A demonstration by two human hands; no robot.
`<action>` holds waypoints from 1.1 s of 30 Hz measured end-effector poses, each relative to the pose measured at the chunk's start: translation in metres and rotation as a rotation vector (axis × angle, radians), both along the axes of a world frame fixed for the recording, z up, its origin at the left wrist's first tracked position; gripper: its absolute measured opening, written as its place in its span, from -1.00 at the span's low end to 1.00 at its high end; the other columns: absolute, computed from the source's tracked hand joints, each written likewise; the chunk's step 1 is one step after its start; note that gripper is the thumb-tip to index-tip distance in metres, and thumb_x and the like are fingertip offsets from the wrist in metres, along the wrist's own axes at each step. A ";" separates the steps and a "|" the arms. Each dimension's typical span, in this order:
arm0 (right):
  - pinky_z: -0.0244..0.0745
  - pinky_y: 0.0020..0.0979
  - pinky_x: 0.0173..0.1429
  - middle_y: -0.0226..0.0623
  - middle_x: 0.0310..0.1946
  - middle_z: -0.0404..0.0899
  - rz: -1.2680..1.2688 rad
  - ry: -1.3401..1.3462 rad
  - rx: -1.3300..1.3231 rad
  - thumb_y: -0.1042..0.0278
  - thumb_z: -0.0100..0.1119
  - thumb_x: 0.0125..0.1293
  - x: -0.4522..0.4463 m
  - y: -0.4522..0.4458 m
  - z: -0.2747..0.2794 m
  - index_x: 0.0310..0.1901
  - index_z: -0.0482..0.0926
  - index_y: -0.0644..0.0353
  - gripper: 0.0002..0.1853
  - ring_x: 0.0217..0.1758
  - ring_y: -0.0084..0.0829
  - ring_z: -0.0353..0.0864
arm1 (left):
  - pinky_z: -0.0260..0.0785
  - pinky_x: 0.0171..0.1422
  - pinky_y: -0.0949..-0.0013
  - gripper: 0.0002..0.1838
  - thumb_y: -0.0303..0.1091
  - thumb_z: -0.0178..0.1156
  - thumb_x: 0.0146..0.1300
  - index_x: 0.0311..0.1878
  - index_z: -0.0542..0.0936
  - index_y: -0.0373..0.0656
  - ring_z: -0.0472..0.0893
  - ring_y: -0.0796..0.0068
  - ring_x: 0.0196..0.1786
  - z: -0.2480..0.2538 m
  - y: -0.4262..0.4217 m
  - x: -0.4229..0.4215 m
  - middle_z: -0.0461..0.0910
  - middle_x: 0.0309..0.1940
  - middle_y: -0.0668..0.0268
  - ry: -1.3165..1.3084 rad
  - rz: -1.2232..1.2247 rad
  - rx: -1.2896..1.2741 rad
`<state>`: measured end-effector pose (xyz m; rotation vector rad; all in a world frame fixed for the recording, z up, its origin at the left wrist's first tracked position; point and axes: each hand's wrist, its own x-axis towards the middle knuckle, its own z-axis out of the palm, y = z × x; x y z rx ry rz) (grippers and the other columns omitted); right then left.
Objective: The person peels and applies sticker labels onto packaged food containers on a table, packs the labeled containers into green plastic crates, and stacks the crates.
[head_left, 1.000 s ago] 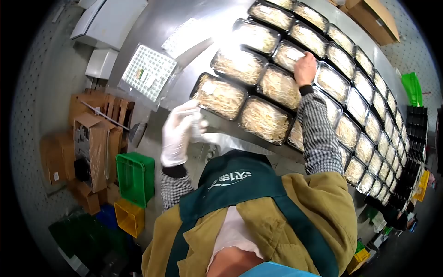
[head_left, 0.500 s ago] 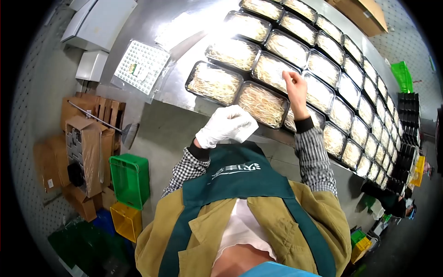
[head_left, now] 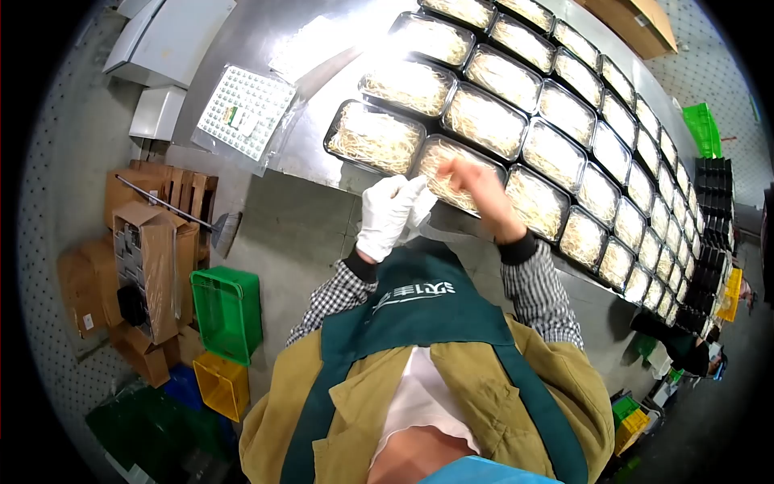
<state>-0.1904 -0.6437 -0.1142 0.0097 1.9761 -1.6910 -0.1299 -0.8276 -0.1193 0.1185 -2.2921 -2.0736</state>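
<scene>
My left hand (head_left: 387, 216), in a white glove, is closed on a small white sheet (head_left: 422, 206) in front of the table's near edge. Whatever is printed on that sheet cannot be made out. My right hand (head_left: 482, 192) is bare and smeared by motion, its fingers bent toward the left hand over a black tray of pale, noodle-like strands (head_left: 450, 158). Whether anything is in those fingers does not show. Just left of it sits another filled black tray (head_left: 375, 139), and to the right a third tray (head_left: 537, 202).
Rows of similar filled trays run back and right across the metal table (head_left: 310, 165). At its left end lies a sheet of round stickers (head_left: 246, 113) in clear plastic. On the floor at left are a green crate (head_left: 227, 316), a yellow crate (head_left: 221, 387) and cardboard boxes (head_left: 145, 266).
My right hand has moved left and toward me, from the second-row trays to beside my left hand. The left hand has turned more upright, still with the white sheet.
</scene>
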 end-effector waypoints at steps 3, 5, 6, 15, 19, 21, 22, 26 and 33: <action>0.40 -0.58 -0.18 -0.52 -0.38 0.61 -0.066 -0.025 -0.080 0.23 0.18 0.28 0.052 -0.007 0.023 -0.27 0.62 0.28 -0.76 -0.32 -0.71 0.48 | 0.18 -0.54 0.58 -0.78 -0.33 0.21 0.26 -0.47 0.58 -0.24 0.35 0.79 -0.58 0.005 0.002 -0.004 0.47 -0.65 0.49 -0.206 -0.167 0.116; 0.38 -0.61 -0.27 -0.52 -0.44 0.59 -0.167 0.133 -0.077 0.26 0.21 0.25 0.042 0.010 0.005 -0.30 0.61 0.28 -0.78 -0.39 -0.70 0.47 | 0.19 -0.53 0.58 -0.80 -0.33 0.22 0.25 -0.43 0.59 -0.25 0.37 0.80 -0.56 0.020 0.001 -0.002 0.49 -0.63 0.49 -0.395 -0.331 0.146; 0.37 -0.59 -0.31 -0.48 -0.48 0.59 -0.064 0.202 0.065 0.27 0.21 0.24 0.033 0.015 0.003 -0.32 0.60 0.30 -0.78 -0.43 -0.69 0.46 | 0.24 -0.48 0.59 -0.81 -0.32 0.22 0.25 -0.37 0.61 -0.26 0.39 0.80 -0.52 0.025 0.001 -0.001 0.51 -0.58 0.48 -0.405 -0.327 0.112; 0.36 -0.36 -0.24 -0.25 -0.44 0.49 -0.149 0.689 0.471 0.21 0.11 0.31 -0.016 0.005 -0.039 -0.40 0.48 0.21 -0.76 -0.34 -0.33 0.48 | 0.34 -0.43 0.58 -0.72 -0.27 0.04 0.37 -0.12 0.57 -0.32 0.49 0.66 -0.52 -0.011 -0.030 0.011 0.59 -0.45 0.30 -0.276 0.120 0.568; 0.29 -0.21 -0.17 -0.24 -0.36 0.47 -0.074 0.992 0.980 0.09 0.23 0.16 -0.011 -0.014 -0.076 -0.32 0.50 0.11 -0.73 -0.20 -0.20 0.46 | 0.40 -0.39 0.55 -0.65 -0.18 0.05 0.37 -0.06 0.56 -0.32 0.53 0.60 -0.49 -0.006 -0.021 0.014 0.63 -0.38 0.23 -0.324 0.100 0.645; 0.29 -0.21 -0.14 -0.24 -0.29 0.47 -0.217 0.956 0.958 0.09 0.24 0.15 -0.008 -0.015 -0.073 -0.14 0.48 0.13 -0.65 -0.17 -0.20 0.45 | 0.41 -0.37 0.55 -0.64 -0.18 0.05 0.37 -0.04 0.55 -0.33 0.55 0.59 -0.45 -0.003 -0.015 0.015 0.64 -0.36 0.23 -0.315 0.122 0.692; 0.29 -0.20 -0.12 -0.21 -0.25 0.48 -0.231 0.920 0.937 0.12 0.26 0.13 -0.003 -0.013 -0.070 -0.01 0.44 0.15 -0.56 -0.15 -0.21 0.45 | 0.45 -0.35 0.52 -0.63 -0.17 0.04 0.38 -0.03 0.52 -0.34 0.59 0.54 -0.40 -0.006 -0.017 0.015 0.63 -0.31 0.21 -0.353 0.079 0.703; 0.30 -0.28 -0.07 -0.30 -0.24 0.51 -0.066 0.966 0.268 0.32 0.32 0.04 0.058 -0.034 0.014 -0.23 0.53 0.13 -0.74 -0.18 -0.23 0.45 | 0.44 -0.31 0.53 -0.67 -0.21 0.06 0.37 -0.04 0.53 -0.33 0.59 0.55 -0.35 -0.027 0.000 0.017 0.62 -0.29 0.24 -0.225 0.064 0.717; 0.33 -0.37 -0.08 -0.44 -0.31 0.54 -0.099 1.061 0.277 0.46 0.31 0.00 0.106 0.011 0.051 -0.37 0.57 0.07 -0.86 -0.22 -0.37 0.47 | 0.40 0.03 0.49 -0.71 -0.33 0.04 0.36 0.01 0.53 -0.32 0.56 0.50 -0.07 -0.027 0.013 0.011 0.59 -0.08 0.25 -0.323 -0.038 0.773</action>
